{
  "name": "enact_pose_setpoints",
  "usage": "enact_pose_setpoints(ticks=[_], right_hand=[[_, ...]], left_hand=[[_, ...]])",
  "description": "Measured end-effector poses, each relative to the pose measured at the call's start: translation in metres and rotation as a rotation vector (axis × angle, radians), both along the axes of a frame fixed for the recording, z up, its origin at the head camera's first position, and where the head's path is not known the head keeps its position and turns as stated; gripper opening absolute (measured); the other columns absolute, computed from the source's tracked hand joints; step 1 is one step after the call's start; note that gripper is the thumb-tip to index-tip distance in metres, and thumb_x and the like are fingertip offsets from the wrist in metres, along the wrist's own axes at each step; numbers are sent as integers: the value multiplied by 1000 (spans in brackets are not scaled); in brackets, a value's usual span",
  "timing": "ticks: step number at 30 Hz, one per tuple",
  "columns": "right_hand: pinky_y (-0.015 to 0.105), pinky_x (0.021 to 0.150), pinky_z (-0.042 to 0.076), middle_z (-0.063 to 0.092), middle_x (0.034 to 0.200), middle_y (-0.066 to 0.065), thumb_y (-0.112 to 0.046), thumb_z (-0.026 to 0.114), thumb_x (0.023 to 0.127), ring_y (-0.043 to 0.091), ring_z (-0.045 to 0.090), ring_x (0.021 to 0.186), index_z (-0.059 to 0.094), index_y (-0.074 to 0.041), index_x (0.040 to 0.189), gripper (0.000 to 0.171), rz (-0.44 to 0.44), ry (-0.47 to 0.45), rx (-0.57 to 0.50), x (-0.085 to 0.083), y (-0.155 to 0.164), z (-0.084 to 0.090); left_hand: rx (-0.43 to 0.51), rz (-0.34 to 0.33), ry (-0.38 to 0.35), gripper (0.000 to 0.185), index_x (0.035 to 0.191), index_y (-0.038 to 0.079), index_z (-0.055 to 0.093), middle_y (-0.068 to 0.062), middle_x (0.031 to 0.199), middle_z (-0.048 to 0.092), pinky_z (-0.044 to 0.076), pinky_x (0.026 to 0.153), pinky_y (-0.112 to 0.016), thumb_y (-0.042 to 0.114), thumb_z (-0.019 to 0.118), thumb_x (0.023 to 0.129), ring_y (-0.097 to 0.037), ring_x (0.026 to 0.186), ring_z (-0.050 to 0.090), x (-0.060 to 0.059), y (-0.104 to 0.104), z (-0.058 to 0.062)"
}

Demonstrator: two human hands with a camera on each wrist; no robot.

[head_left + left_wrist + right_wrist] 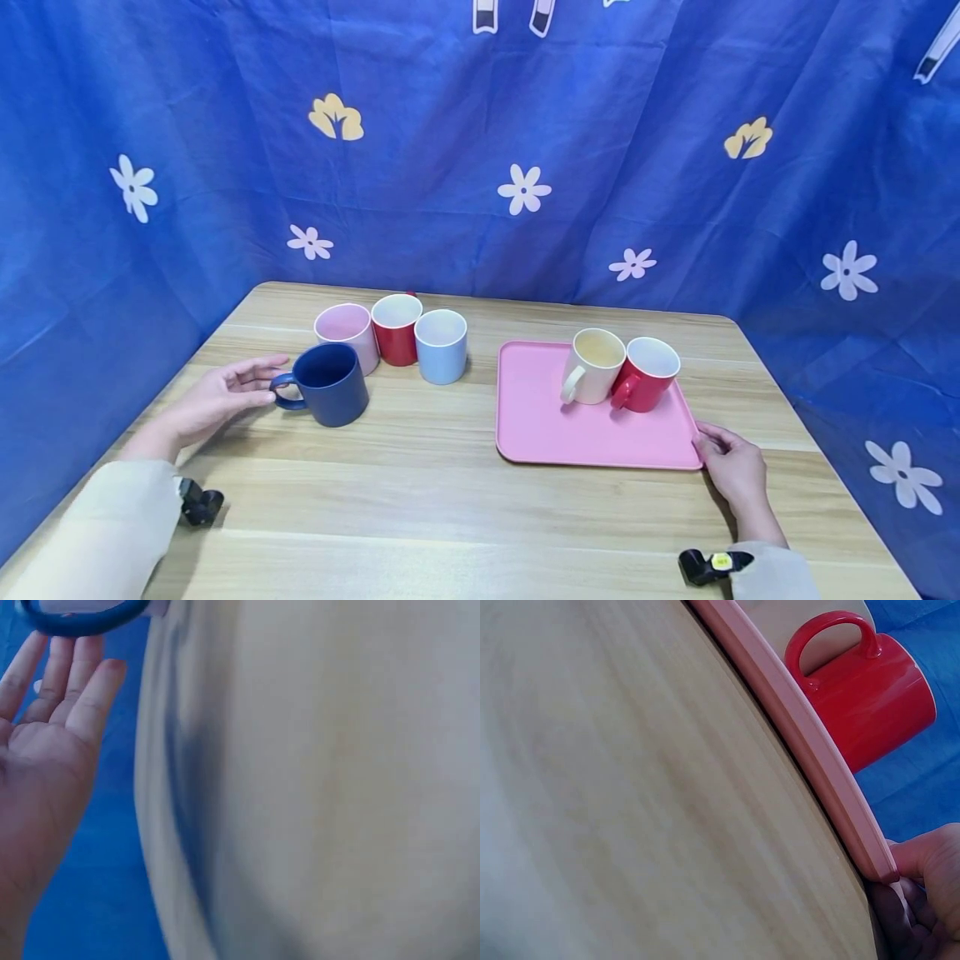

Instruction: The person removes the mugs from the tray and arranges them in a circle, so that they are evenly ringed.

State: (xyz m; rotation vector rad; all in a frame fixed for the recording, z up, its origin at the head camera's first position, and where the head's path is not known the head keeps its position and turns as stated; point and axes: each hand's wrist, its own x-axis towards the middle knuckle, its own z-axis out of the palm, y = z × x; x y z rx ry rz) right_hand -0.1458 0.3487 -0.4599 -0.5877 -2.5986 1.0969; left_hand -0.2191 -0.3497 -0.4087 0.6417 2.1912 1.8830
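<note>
A navy mug (pixel 330 383) stands on the wooden table (pixel 420 500), its handle (pixel 82 619) turned to the left. My left hand (pixel 258 382) lies open beside it, palm up, with straight fingers (pixel 67 675) just short of the handle. A pink tray (pixel 555 425) at the right carries a cream mug (pixel 594 365) and a red mug (pixel 647 373). My right hand (pixel 720 454) pinches the tray's near right corner (pixel 874 862), thumb (pixel 930 851) over the rim. The red mug (pixel 877 697) shows handle-first in the right wrist view.
A pink mug (pixel 347 333), a second red mug (pixel 396 327) and a light blue mug (pixel 441 344) stand in a row behind the navy one. A blue flowered cloth (pixel 525 150) hangs close around the table's back and sides.
</note>
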Motion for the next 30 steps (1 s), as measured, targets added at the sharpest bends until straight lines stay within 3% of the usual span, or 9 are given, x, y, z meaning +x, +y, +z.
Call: enact_pose_setpoints(ticks=[3, 7, 14, 21, 30], right_hand=[[19, 75, 43, 69, 104, 16, -27, 62, 93, 25, 61, 99, 67, 1, 115, 36, 4, -2, -3, 0, 0, 1], [28, 81, 45, 68, 106, 18, -26, 61, 93, 30, 60, 104, 66, 2, 116, 36, 10, -4, -11, 1, -1, 1], [30, 82, 42, 67, 106, 19, -23, 62, 93, 33, 59, 106, 66, 2, 116, 34, 9, 13, -17, 1, -1, 1], [43, 89, 43, 66, 109, 21, -22, 61, 93, 35, 58, 108, 65, 3, 116, 35, 13, 16, -28, 2, -1, 1], [46, 91, 42, 66, 109, 21, -23, 59, 93, 36, 57, 110, 65, 3, 117, 36, 24, 18, -30, 2, -1, 1]], left_hand=[[-24, -31, 8, 49, 141, 6, 43, 6, 124, 60, 46, 87, -18, -10, 47, 94, -6, 110, 56, -5, -5, 9], [-27, -27, -2, 47, 137, 17, 46, 6, 123, 60, 45, 88, -18, -7, 44, 97, -6, 112, 56, -12, -8, 22], [24, -6, -34, 40, 133, 18, 50, 5, 120, 62, 46, 88, -19, -2, 42, 99, -7, 109, 59, -21, -5, 53], [-75, 188, -45, 28, 127, 20, 51, 14, 115, 60, 47, 85, -17, 12, 50, 99, -4, 105, 59, -30, 21, 89], [212, 263, -110, 26, 119, 13, 54, 8, 106, 62, 50, 78, -18, 11, 60, 94, -5, 94, 63, -40, 70, 113]])
